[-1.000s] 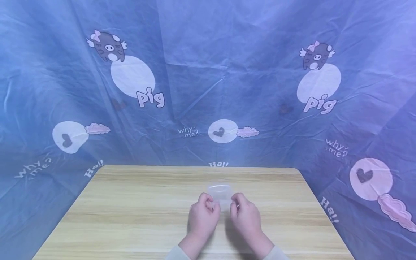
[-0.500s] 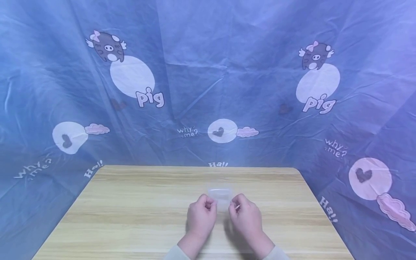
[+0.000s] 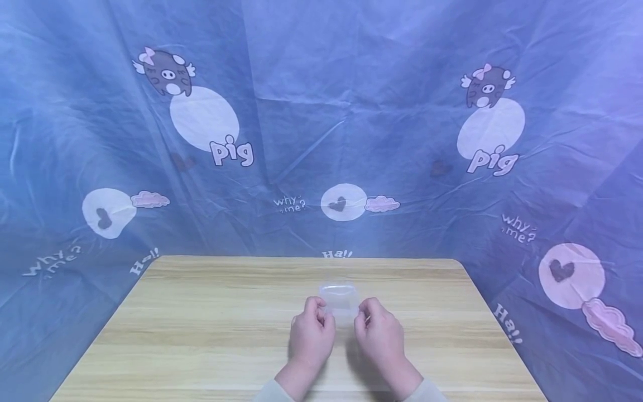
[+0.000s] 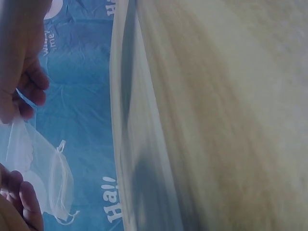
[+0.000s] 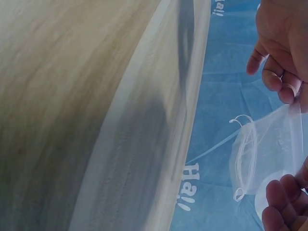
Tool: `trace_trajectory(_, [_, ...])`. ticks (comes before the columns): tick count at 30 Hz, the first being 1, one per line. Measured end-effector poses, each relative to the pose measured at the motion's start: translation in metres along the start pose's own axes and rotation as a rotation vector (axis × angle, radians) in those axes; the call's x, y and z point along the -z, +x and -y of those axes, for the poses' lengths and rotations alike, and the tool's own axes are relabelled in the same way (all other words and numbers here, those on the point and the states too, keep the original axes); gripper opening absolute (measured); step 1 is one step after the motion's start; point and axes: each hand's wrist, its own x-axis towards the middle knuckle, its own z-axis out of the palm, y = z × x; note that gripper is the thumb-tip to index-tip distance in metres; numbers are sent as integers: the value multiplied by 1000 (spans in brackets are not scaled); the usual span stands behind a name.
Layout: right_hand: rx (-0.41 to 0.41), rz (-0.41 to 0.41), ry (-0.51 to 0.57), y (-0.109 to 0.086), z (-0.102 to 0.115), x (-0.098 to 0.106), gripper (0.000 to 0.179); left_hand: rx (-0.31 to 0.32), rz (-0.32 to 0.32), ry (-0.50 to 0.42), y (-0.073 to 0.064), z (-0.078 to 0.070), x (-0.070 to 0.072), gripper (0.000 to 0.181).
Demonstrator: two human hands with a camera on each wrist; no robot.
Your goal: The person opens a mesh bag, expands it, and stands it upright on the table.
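Observation:
A small sheer white drawstring pouch (image 3: 341, 296) stretches between my two hands in the head view. My left hand (image 3: 311, 334) pinches it near one side, fingers curled. On the opposite side my right hand (image 3: 380, 334) pinches it between thumb and fingers. The left wrist view shows the pouch (image 4: 60, 180) with its gathered drawstring end and cord loops pointing away from the fingers, toward the table side. In the right wrist view the pouch (image 5: 269, 142) looks see-through, and the blue cloth shows behind it. Part of the pouch is hidden behind the fingers.
Below my hands lies a light wood-grain table (image 3: 211, 335) with rounded far corners. A blue cloth backdrop (image 3: 301, 139) with printed pigs, hearts and words surrounds it at the back and both sides. Hand shadows fall on the tabletop.
The pouch's far edge dips toward my hands half a second ago, then stands farther out again now. My left fingertips shift slightly; both hands keep their hold in nearly the same place.

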Motion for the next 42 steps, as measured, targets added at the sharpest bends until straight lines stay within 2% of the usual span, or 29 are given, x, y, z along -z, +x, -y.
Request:
trace_trajectory(4, [-38, 19, 1, 1, 3, 2, 20, -14, -14, 9, 0, 0, 0, 16])
trace_trajectory(8, [-92, 64, -8, 1, 4, 5, 18, -96, -25, -31, 1, 3, 0, 13])
trace_trajectory(11, [-85, 73, -23, 1, 3, 5, 18, -158, -22, -74, 3, 6, 1, 17])
trace_trajectory(13, [-68, 67, -31, 1, 2, 4, 20, -177, -6, -100, 4, 8, 1, 20])
trace_trajectory(19, [-41, 52, -17, -1, -1, 3, 15, -183, -5, -115, 6, 8, 2, 25])
trace_trajectory(27, [41, -17, 26, -1, -4, 0, 9, -153, 5, -126, 7, 6, 2, 28])
trace_trajectory(33, [52, -25, 41, -1, -5, -1, 7, -158, 8, -139, 7, 5, 2, 27])
trace_trajectory(38, [70, -32, 56, -1, -6, -1, 2, -234, -19, -148, 7, 7, 0, 28])
trace_trajectory(42, [65, -30, 48, -1, -5, -1, 14, -314, -64, -130, 7, 10, -2, 28])
